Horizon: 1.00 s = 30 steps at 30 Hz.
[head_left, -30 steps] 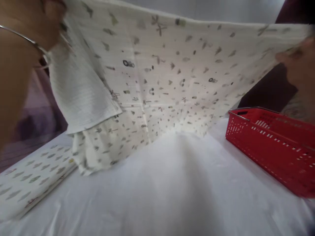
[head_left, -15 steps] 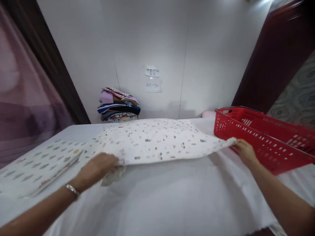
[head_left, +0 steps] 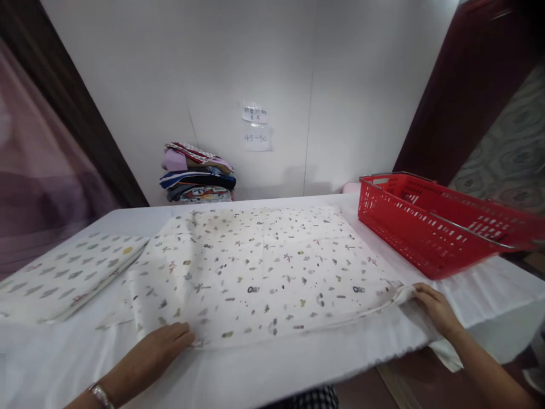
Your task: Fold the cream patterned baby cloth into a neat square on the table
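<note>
Pinching with right hand (head_left: 436, 309) bunched corner of white palm-tree-print cloth (head_left: 268, 272), laid out on tablecloth (head_left: 238, 369) between folded cloud-print cloth (head_left: 76, 272) and red shopping basket (head_left: 417, 238)! Resting left hand (head_left: 159, 351) at near edge, fingers together; cannot tell if gripping.

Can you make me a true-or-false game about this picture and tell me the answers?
1. The red basket stands to the right of the spread cloth. True.
2. Both hands are inside the basket. False: the left hand is at the cloth's near edge and the right hand holds its corner.
3. The folded cloth has cloud shapes. True.
4. The number shown is 10-20. False: the paper sign reads 45-50.
5. A bracelet is on the left wrist. True.
</note>
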Motion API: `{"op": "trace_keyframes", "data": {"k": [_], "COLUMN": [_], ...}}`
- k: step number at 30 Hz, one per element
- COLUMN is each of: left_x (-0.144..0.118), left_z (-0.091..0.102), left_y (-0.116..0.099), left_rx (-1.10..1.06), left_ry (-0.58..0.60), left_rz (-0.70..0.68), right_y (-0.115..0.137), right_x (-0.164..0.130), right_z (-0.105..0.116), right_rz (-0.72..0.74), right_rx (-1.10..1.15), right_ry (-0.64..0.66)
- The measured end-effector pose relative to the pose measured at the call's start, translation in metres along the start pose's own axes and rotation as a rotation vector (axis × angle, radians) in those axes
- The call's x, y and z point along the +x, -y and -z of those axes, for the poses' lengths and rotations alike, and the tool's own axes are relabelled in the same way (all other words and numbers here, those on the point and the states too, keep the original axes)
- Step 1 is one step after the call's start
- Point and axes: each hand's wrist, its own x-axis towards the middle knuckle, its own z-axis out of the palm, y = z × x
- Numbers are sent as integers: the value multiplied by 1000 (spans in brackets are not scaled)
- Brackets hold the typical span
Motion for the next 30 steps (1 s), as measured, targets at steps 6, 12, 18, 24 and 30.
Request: {"op": "trace_keyframes", "data": {"k": [6, 12, 18, 24, 30], "left_x": [-15, -31, -32, -45, 2], "left_z": [-14, -30, -37, -38, -24], "left_y": [-4, 18, 18, 23, 84], "left_rx": [-30, -1, -35, -66, -139], "left_ry": [66, 32, -44, -56, -41], "left_rz": [-102, -120, -84, 3, 259], "right_y": [1, -14, -18, -38, 6], "right_x": [-11, -20, -22, -24, 52], "right_z": [-4, 2, 12, 31, 17], "right_rz": [83, 275, 547, 572, 523], "right_rx": [-231, -488, -740, -832, -709], "right_ry": [-3, -67, 82, 112, -34]}}
